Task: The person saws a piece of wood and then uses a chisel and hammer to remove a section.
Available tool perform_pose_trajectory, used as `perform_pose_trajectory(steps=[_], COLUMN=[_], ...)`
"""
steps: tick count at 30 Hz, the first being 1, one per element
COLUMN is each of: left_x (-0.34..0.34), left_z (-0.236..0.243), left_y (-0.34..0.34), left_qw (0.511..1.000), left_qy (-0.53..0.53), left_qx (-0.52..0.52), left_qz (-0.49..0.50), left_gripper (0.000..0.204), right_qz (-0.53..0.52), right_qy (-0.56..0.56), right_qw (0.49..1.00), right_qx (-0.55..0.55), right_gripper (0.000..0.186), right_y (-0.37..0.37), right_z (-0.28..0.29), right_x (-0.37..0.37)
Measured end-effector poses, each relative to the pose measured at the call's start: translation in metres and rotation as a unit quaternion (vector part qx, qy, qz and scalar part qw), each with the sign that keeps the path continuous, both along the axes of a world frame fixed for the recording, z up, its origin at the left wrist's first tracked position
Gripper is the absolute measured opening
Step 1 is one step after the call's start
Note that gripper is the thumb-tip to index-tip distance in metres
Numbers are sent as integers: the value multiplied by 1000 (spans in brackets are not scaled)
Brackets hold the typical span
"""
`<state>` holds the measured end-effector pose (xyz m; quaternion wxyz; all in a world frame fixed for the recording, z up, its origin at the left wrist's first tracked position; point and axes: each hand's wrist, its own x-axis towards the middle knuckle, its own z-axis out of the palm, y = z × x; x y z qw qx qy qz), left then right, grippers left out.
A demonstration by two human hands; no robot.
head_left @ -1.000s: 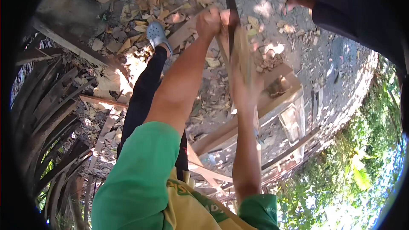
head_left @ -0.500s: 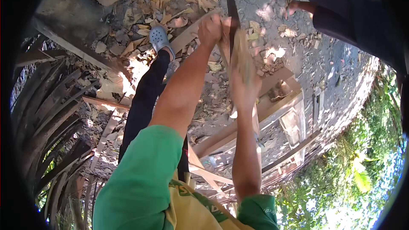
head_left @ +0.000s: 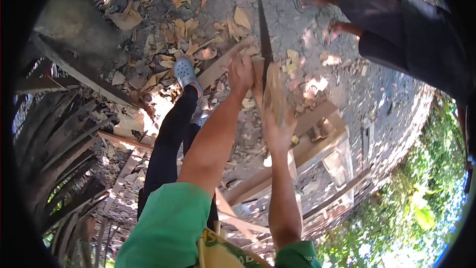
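My right hand (head_left: 278, 131) is closed around the pale wooden handle (head_left: 274, 97) of a handsaw, smeared by motion. Its dark, tapering blade (head_left: 266, 44) points away from me, toward the top of the view. Just left of the blade, my left hand (head_left: 241, 75) grips a wooden board (head_left: 258, 69) near its far end. Blade and board end meet or nearly meet there; the exact contact is hard to make out. Both hands and the saw hide much of the board.
A wooden frame (head_left: 310, 141) lies on the ground to the right. Another plank (head_left: 223, 63) is beyond my left hand, by my clog (head_left: 185, 72). Dry leaves (head_left: 183, 30) litter the soil. A barefoot person in dark clothes (head_left: 382, 30) stands far right. Dry fronds (head_left: 54, 154) line the left.
The whole view has shifted, so the ground, my hands and the saw appear lower. The saw's tip, cut off before, now shows. Both hands keep their grips.
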<state>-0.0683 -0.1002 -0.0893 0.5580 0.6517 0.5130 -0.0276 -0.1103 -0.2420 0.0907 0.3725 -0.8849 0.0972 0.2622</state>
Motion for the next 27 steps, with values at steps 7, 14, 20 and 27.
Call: perform_pose_trajectory(steps=[7,14,20,27], left_x=[2,-2,2,-3], left_z=[-3,6,17,6], left_y=[-11,0,0,-9], left_qw=[989,994,994,995], left_qy=[-114,-96,-81,-72], left_qx=[59,40,46,58], left_qz=[78,35,52,43], left_gripper=[46,46,47,50], right_qz=[75,-45,72,129], right_qy=[59,49,-23,-102], right_qw=[991,996,992,982], right_qx=[-98,54,-100,-98], right_gripper=[37,26,29,37], right_y=[-65,-34,-54,-4], right_z=[167,-42,184,0], right_x=[-113,-10,-126,-8])
